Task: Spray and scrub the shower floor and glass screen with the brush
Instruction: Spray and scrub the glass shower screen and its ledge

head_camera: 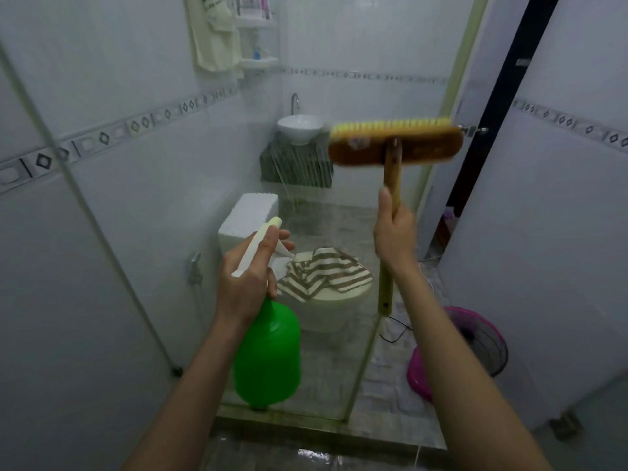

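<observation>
Brush [396, 142] — handle vertical, head horizontal, bristles up — right hand [394, 232] gripping.

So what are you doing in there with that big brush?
A person is cleaning the shower's glass screen. Their left hand grips a green spray bottle, finger on the trigger, pointed at the glass. Their right hand holds a wooden brush up high at the screen, where wet streaks run down.
</observation>
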`<state>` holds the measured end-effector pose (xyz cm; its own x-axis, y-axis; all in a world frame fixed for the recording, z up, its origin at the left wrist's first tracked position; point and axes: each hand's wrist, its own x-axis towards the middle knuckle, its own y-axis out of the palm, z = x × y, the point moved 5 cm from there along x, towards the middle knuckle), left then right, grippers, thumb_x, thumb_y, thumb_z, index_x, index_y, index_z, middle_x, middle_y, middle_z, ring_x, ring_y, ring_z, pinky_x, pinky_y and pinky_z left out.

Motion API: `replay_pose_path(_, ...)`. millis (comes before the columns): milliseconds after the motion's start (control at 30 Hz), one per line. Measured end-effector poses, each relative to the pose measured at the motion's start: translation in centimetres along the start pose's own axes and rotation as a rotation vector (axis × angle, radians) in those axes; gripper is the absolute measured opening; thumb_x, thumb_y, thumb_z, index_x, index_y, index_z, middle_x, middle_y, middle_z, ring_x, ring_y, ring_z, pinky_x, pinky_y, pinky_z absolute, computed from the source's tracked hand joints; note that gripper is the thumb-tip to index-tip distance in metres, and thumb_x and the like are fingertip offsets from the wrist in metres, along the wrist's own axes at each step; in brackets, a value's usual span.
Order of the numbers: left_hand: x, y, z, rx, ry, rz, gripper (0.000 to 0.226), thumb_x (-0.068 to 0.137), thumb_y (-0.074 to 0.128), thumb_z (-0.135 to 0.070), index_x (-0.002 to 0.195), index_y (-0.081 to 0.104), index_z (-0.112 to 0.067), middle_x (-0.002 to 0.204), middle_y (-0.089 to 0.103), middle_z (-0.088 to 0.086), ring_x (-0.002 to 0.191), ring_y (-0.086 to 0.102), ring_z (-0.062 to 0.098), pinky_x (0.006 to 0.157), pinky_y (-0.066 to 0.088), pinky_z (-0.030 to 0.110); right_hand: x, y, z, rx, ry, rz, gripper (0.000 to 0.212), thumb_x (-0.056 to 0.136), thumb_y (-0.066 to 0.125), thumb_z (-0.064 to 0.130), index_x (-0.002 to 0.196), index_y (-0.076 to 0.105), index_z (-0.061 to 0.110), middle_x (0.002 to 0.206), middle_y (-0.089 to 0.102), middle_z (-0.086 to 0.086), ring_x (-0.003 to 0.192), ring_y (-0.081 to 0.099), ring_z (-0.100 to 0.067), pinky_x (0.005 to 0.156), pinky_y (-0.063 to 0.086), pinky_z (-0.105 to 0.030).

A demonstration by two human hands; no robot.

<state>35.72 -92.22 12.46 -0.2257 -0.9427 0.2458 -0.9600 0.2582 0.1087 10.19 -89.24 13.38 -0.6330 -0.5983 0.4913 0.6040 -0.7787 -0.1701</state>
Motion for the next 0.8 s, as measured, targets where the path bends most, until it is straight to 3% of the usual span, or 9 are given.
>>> replay_pose_path(167,0.1,0.6,-0.8,-0.017,0.054,0.018,0.03,0.105,0.053,-0.031,0.095,0.076,-0.015,0.093,0.078,0.002,0.034,0.044,0.011,0.037,0.039,0.019,-10.4,0.1,-11.2,-0.059,0.252,0.118,0.06,0.091,0.038,0.06,0.071,0.056,0.007,0.055,0.045,0.001,0.047,0.041,-0.012,0.045,0.032,-0.026)
replay_pose_path(333,0.1,0.6,-1.9,0.033,0.104,0.043,0.04,0.106,0.052,-0.031,0.083,0.077,-0.051,0.093,0.078,-0.012,0.06,0.059,0.03,0.041,0.042,0.02,-1.2,0.7,-0.8,-0.004,0.076,0.113,0.045,0.097,0.041,0.055,0.061,0.046,0.027,0.044,0.042,0.013,0.038,0.036,-0.004,0.036,0.029,-0.02)
replay_pose_path(433,0.3,0.3,-2.1,0.051,0.119,0.034,0.033,0.106,0.052,-0.035,0.087,0.078,-0.042,0.096,0.078,-0.012,0.057,0.057,0.029,0.042,0.043,0.019,3.9,1.4,6.1,-0.011,-0.083,0.084,0.042,0.096,0.04,0.056,0.062,0.044,0.032,0.045,0.046,0.019,0.039,0.041,0.0,0.038,0.03,-0.012)
replay_pose_path(500,0.4,-0.2,-2.4,0.051,0.134,0.028,0.027,0.102,0.052,-0.04,0.093,0.077,-0.032,0.098,0.079,-0.008,0.049,0.054,0.024,0.042,0.043,0.019,3.4,2.0,6.7,0.002,-0.106,0.084,0.041,0.098,0.041,0.053,0.063,0.044,0.031,0.046,0.046,0.02,0.039,0.041,0.001,0.038,0.029,-0.01)
replay_pose_path(600,0.3,-1.8,-2.8,0.004,0.154,0.018,0.03,0.099,0.053,-0.044,0.094,0.079,-0.031,0.099,0.079,0.0,0.04,0.047,0.014,0.04,0.041,0.019,-2.2,2.3,0.7,-0.032,0.056,0.132,0.041,0.098,0.041,0.05,0.066,0.048,0.027,0.045,0.047,0.017,0.038,0.04,0.0,0.038,0.032,-0.017)
replay_pose_path(700,0.2,-4.2,-3.2,-0.032,0.166,-0.012,0.029,0.097,0.054,-0.051,0.092,0.08,-0.038,0.098,0.079,0.003,0.037,0.043,0.012,0.039,0.039,0.02,-7.9,2.2,-5.0,-0.155,0.192,0.147,0.043,0.098,0.04,0.049,0.072,0.058,0.019,0.055,0.057,0.008,0.048,0.053,-0.007,0.044,0.041,-0.029)
replay_pose_path(800,0.5,-6.0,-3.8,-0.03,0.16,-0.04,0.028,0.098,0.054,-0.048,0.091,0.08,-0.041,0.096,0.079,0.002,0.038,0.043,0.013,0.039,0.038,0.019,-7.3,4.9,-3.0,-0.055,0.23,0.118,0.043,0.099,0.04,0.048,0.071,0.056,0.02,0.055,0.05,0.008,0.042,0.046,0.0,0.041,0.037,-0.019)
